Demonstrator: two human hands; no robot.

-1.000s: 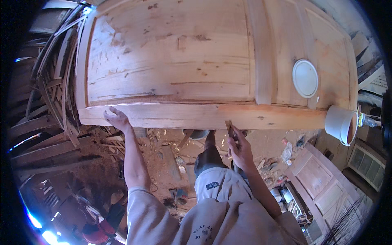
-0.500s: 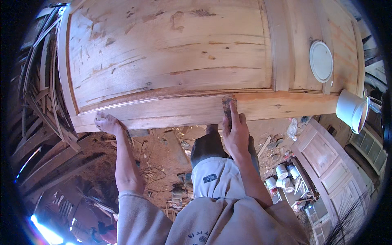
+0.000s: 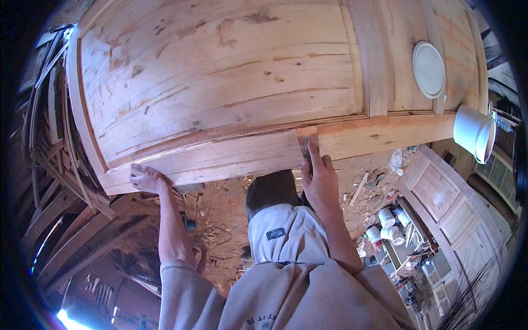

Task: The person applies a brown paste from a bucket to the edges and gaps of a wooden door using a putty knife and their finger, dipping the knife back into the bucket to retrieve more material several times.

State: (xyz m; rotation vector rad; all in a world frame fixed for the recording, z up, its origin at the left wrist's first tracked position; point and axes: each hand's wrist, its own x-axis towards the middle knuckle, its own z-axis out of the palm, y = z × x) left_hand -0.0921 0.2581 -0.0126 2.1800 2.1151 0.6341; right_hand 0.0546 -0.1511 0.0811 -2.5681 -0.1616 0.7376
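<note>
A large pale wooden door point(image 3: 220, 71) with recessed panels lies before me. My left hand point(image 3: 147, 179) is at the near left of its front rail, fingers curled over the edge. Farther right, my right hand point(image 3: 321, 179) grips a dark, stained flat scraper point(image 3: 307, 142) and holds it against the same rail, thumb and fingers around it. Its exact make is hard to tell. To the right of the scraper the rail looks more orange; to the left it is paler.
A round white lid point(image 3: 429, 70) lies on the door's right part. A white bucket point(image 3: 472, 135) stands at its right end. Wood strips point(image 3: 60, 126) are piled at left. Another panelled door point(image 3: 440, 192) leans at lower right, near several small tubs point(image 3: 389, 234). Debris covers the floor point(image 3: 220, 220).
The view has tilted a little, so the door's left end sits lower and its right end higher. Both hands keep nearly the same places on the rail.
</note>
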